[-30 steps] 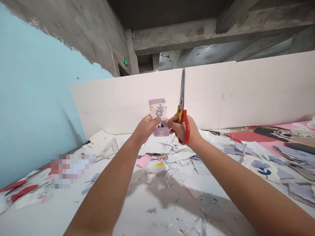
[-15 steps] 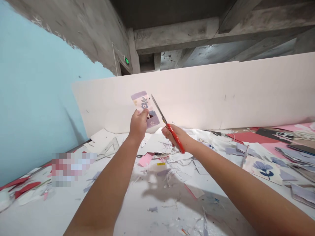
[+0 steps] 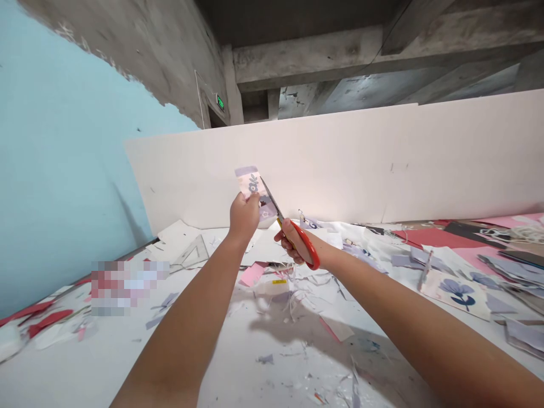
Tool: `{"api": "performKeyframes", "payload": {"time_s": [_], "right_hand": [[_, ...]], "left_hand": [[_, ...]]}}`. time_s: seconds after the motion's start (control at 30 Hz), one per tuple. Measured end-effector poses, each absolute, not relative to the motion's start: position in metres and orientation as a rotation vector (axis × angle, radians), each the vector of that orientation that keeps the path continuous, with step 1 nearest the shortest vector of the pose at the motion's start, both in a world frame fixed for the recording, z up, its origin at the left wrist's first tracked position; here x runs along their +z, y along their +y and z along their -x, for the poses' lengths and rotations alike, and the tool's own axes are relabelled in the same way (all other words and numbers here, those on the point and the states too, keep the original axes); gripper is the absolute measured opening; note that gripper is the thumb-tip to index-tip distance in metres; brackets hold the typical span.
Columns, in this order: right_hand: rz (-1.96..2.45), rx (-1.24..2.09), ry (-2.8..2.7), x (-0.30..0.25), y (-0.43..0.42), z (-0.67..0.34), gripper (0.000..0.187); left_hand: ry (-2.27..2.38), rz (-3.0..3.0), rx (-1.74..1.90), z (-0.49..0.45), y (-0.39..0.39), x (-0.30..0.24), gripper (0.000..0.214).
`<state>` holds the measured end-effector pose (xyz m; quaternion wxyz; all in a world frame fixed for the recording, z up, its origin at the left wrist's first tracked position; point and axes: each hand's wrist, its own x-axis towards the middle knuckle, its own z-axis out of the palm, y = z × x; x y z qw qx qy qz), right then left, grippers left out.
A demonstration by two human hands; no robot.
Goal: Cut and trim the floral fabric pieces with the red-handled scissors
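Note:
My left hand (image 3: 243,215) is closed on a small card (image 3: 251,184) printed with a blue flower on pink and lilac bands, held up in front of the white board. My right hand (image 3: 294,240) grips red-handled scissors (image 3: 293,232). Their blades point up and left and meet the card's right edge. Both arms reach out over a table (image 3: 127,362) littered with paper scraps.
A tall white board (image 3: 382,164) stands along the back of the table. Flower-printed sheets (image 3: 457,289), red and pink paper (image 3: 429,237) lie at the right. A clear set square (image 3: 193,253) and white sheets lie at the back left. Red scraps (image 3: 42,322) sit far left.
The scissors swung from pointing straight up to slanting left, then their blades closed in on the card's right edge. The card tilted left and both hands lowered slightly.

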<state>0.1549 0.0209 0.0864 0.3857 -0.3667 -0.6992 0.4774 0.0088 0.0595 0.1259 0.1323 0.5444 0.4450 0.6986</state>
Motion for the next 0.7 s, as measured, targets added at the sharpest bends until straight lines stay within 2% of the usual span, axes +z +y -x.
{"api": "performKeyframes", "payload": {"time_s": [0.27, 0.7], "right_hand": [[0.951, 1.294, -1.681, 0.077, 0.032, -0.15, 0.057], [0.959, 1.201, -1.684, 0.073, 0.029, -0.144, 0.057]], "left_hand": [[1.212, -1.58, 1.98, -0.01, 0.063, 0.12, 0.018], [1.205, -1.561, 1.987, -0.012, 0.068, 0.116, 0.017]]}}
